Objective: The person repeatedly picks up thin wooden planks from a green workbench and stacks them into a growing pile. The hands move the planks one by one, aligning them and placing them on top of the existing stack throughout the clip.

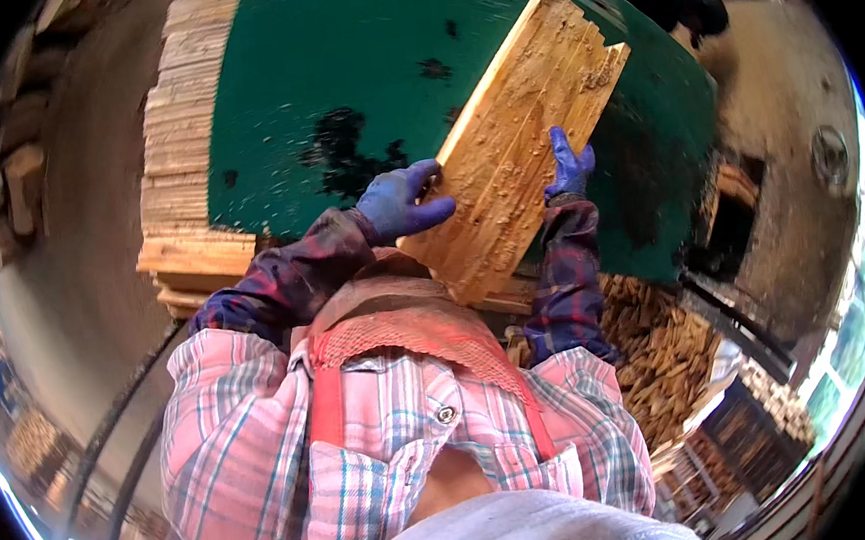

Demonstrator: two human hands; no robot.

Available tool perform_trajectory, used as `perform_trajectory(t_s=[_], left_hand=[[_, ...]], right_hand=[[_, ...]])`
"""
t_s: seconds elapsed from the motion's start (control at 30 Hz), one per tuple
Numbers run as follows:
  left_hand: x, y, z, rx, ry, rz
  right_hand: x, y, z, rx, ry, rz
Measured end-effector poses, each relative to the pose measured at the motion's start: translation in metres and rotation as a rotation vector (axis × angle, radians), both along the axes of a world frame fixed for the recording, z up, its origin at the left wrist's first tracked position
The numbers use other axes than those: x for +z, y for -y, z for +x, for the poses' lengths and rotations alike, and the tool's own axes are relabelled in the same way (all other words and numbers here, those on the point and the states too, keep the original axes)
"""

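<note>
Table: moderately lit, dull green, with a pale sheen toward its far right corner.
Board: bright and warm-toned, its grain legible; left edge palest.
Slats: well lit, bowed by the lens along the table's left edge.
Floor: dim, soft in detail, beyond that edge.
Hollow: deep shadow beside the table's right edge.
Rim: circular, strongly distorted, black outside; white-blue glare at far right and lower left.

Heaped wood lies near a green table.
</note>
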State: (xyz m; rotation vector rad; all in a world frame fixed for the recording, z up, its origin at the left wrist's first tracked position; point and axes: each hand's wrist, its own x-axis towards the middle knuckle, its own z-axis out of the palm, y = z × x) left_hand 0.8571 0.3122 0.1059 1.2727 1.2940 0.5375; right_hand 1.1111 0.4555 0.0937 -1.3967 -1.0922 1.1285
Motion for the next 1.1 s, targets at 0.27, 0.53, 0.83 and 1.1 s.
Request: perform_trajectory(t_s=[0.27,0.53,0.83,1.1], left_hand=[[-0.074,0.007,-0.231,0.958,-0.729,0.441],[-0.035,0.056,-0.153,0.855,1.575,0.096],[0.144,0.077,-0.215,1.049,1.19,0.453],[0.186,-0.144,-0.227,0.948,1.089,1.013]], right_hand=[[0.045,0.035,-0.146,0.463,-0.133,-0.1],[0.093,0.071,-0.266,0.679,0.133,0.117],[0.249,0.06,-0.361,1.17,0.086,0.491],[0.416,-0.026,-0.208,0.538,1.231,1.811]])
